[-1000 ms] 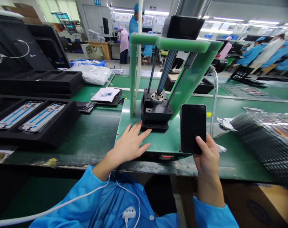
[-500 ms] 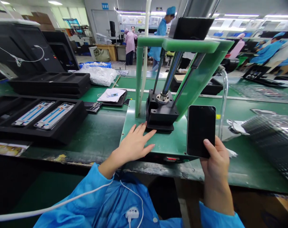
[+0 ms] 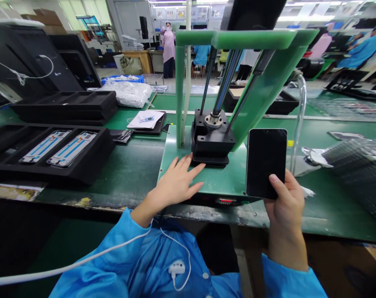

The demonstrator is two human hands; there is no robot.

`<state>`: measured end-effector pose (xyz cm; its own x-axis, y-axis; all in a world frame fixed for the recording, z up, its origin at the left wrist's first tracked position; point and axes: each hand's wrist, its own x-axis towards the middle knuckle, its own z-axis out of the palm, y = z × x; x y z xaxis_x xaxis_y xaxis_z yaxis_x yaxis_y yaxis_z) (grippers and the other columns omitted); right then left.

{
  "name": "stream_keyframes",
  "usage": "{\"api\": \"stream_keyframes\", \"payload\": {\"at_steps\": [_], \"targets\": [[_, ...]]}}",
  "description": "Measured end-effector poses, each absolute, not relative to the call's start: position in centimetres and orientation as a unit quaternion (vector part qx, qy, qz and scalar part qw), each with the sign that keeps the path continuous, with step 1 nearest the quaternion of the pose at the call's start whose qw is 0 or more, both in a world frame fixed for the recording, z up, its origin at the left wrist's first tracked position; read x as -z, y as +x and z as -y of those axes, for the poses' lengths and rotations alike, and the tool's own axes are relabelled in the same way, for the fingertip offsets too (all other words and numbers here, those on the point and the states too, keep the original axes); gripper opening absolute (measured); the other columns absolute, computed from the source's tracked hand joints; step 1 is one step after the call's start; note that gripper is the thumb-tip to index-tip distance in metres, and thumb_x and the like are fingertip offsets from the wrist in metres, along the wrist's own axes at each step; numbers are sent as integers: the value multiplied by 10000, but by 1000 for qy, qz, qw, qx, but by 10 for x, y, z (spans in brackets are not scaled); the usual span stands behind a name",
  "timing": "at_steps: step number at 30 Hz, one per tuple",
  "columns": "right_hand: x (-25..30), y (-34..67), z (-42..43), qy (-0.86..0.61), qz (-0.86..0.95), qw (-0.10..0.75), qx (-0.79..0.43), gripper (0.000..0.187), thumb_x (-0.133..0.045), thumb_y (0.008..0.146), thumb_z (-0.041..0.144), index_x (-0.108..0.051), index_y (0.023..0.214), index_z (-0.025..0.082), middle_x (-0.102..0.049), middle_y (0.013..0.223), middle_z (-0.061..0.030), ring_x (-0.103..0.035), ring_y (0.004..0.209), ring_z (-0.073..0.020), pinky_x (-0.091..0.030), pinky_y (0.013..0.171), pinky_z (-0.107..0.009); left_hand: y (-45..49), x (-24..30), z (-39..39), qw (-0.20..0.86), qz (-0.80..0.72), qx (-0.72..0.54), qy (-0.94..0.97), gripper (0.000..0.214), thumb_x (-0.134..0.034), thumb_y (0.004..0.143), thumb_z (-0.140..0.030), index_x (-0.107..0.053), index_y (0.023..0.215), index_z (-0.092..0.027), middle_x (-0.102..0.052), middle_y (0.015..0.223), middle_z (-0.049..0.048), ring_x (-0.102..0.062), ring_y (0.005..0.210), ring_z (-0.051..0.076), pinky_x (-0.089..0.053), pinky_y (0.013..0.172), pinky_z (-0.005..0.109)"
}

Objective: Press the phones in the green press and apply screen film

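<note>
My left hand lies with spread fingers on the green base plate of a press, its fingertips at the edge of the black pressing block. That block is lowered on its rods, and whatever sits beneath it is hidden. A smartphone with a dark screen is upright in my right hand, thumb across its lower front. It is held just right of the press, screen toward me.
Two phone frames with blue strips lie in a black foam tray on the left. Behind it are stacked trays and a plastic bag bundle. Clear plastic trays are stacked at right. A white cable crosses my lap.
My view has tilted slightly, so the press and phone appear a little shifted. Both hands keep their pose. In the background, a standing person in blue is no longer visible at the same spot.
</note>
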<state>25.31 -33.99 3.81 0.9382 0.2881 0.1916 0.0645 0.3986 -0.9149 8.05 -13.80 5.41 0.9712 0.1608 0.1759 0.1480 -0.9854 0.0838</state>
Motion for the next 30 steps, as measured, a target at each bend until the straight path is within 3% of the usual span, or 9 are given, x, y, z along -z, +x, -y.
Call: {"api": "stream_keyframes", "payload": {"at_steps": [9, 22, 30], "targets": [[-39, 252, 340, -547, 178, 816, -59, 357, -824, 700, 340, -739, 1014, 193, -735, 965, -59, -695, 907, -259, -574, 891, -416, 81, -55, 138, 29, -79, -88, 993, 584, -442, 991, -486, -387, 1508, -220, -374, 1553, 183, -343, 1450, 349, -289, 1172, 553], [-38, 252, 340, -539, 172, 822, -56, 341, -833, 695, 319, -743, 993, 181, -728, 971, -59, -695, 854, -236, -588, 827, -380, 81, -56, 138, 35, -80, -81, 993, 585, -447, 990, -484, -393, 1506, -214, -344, 1566, 198, -353, 1441, 364, -284, 1170, 566], [-37, 254, 341, -530, 192, 824, -57, 277, -801, 746, 278, -752, 1008, 202, -736, 971, -30, -688, 849, -188, -592, 769, -288, 82, -56, 137, 32, -78, -81, 993, 585, -446, 991, -482, -395, 1504, -205, -340, 1563, 215, -361, 1436, 374, -296, 1160, 576]]}}
